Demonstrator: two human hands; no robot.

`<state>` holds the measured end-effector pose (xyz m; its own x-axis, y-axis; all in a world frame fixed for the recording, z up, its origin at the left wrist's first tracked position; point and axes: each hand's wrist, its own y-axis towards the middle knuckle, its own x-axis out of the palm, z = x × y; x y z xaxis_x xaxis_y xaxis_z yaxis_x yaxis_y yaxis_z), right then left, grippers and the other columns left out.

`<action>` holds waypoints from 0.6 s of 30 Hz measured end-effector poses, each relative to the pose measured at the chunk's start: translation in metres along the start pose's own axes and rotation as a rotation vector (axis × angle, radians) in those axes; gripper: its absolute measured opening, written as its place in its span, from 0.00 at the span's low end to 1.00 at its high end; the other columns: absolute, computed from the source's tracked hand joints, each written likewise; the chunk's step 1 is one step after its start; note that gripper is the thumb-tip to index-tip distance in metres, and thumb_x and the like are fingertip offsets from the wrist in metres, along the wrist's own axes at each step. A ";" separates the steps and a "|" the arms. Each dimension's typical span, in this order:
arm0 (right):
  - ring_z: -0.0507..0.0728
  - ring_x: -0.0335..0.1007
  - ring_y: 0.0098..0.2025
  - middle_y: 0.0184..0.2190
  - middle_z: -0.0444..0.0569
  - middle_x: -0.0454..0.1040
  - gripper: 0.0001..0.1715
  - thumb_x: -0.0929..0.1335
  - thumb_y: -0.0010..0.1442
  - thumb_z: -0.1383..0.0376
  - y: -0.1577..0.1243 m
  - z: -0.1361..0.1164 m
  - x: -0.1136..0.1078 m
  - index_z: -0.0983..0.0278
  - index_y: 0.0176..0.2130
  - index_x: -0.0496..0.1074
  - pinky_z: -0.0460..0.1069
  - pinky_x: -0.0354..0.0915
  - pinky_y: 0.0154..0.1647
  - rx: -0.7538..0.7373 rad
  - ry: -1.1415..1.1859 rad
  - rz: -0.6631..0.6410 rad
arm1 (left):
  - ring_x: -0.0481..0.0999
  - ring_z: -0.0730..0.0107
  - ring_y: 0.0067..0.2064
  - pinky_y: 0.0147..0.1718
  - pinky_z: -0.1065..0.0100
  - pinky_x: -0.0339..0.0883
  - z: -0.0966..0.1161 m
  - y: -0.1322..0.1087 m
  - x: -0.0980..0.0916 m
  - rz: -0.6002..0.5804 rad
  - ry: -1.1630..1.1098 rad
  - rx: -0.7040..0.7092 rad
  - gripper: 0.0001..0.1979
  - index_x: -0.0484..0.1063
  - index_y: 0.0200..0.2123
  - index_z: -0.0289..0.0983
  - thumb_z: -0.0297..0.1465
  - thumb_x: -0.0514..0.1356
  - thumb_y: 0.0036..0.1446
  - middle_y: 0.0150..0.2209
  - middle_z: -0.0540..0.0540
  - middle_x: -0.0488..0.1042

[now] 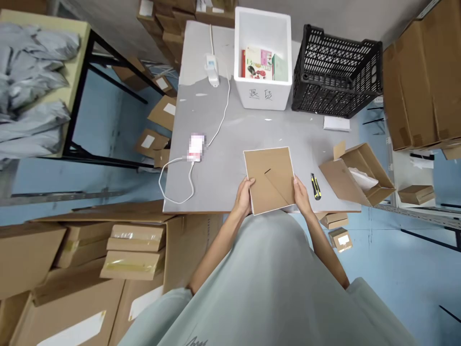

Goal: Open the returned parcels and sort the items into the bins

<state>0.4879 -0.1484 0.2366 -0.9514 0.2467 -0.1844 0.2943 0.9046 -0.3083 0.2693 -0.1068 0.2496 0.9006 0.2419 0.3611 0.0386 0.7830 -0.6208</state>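
Observation:
Between my two hands is a flat, square brown cardboard panel (270, 185) with thin white edges. A short dark slit and a faint diagonal crease mark its face. My left hand (244, 194) grips its left edge, thumb on top. On the opposite edge, my right hand (301, 193) pinches the panel the same way; fingers beneath it are hidden. The panel is held at the table's front edge, just above my lap. A yellow-and-black box cutter (316, 186) lies a little right of my right hand. Further right stands an opened cardboard box (345, 180) with white material inside.
On the grey table (230, 129) are a white foam bin (262, 93) holding small boxes, a black plastic crate (336, 72), a white packet (336, 123) and a blurred phone-like device (196, 146) on white cables. Cartons (137, 252) are stacked left; grey bags (32, 86) cover a shelf.

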 end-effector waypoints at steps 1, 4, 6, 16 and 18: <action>0.70 0.68 0.78 0.64 0.56 0.83 0.52 0.67 0.64 0.22 0.000 -0.001 0.000 0.57 0.60 0.85 0.65 0.59 0.84 0.008 0.034 -0.023 | 0.88 0.46 0.52 0.50 0.55 0.82 0.002 0.004 0.001 0.007 -0.004 0.006 0.26 0.79 0.47 0.41 0.48 0.75 0.50 0.45 0.43 0.87; 0.73 0.77 0.71 0.64 0.55 0.85 0.53 0.72 0.62 0.25 0.001 -0.006 -0.006 0.56 0.67 0.82 0.67 0.77 0.71 0.094 0.118 -0.093 | 0.88 0.44 0.53 0.51 0.53 0.82 0.011 0.017 0.012 0.013 0.030 -0.002 0.25 0.78 0.46 0.40 0.49 0.73 0.51 0.43 0.43 0.87; 0.71 0.85 0.58 0.62 0.54 0.85 0.52 0.74 0.64 0.30 0.005 -0.011 -0.013 0.55 0.73 0.76 0.61 0.87 0.44 0.156 0.178 -0.161 | 0.88 0.42 0.54 0.53 0.51 0.82 0.021 0.027 0.026 -0.009 0.074 -0.003 0.25 0.78 0.47 0.40 0.50 0.72 0.54 0.45 0.42 0.88; 0.60 0.83 0.31 0.46 0.51 0.87 0.41 0.74 0.67 0.33 0.106 -0.065 -0.059 0.57 0.64 0.77 0.49 0.69 0.19 0.024 0.297 0.015 | 0.82 0.47 0.67 0.63 0.53 0.79 0.076 0.090 0.124 -0.199 0.274 0.196 0.34 0.76 0.67 0.45 0.53 0.72 0.64 0.63 0.40 0.84; 0.61 0.85 0.32 0.42 0.50 0.86 0.42 0.74 0.65 0.31 0.139 -0.078 -0.070 0.57 0.62 0.76 0.49 0.70 0.20 0.003 0.293 0.055 | 0.83 0.50 0.65 0.59 0.55 0.82 0.086 0.108 0.143 -0.239 0.350 0.254 0.35 0.73 0.70 0.46 0.50 0.73 0.64 0.63 0.40 0.83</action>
<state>0.5881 -0.0123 0.2793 -0.9194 0.3859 0.0759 0.3464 0.8860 -0.3083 0.3647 0.0611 0.2940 0.9726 -0.1343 0.1898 0.1941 0.9184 -0.3447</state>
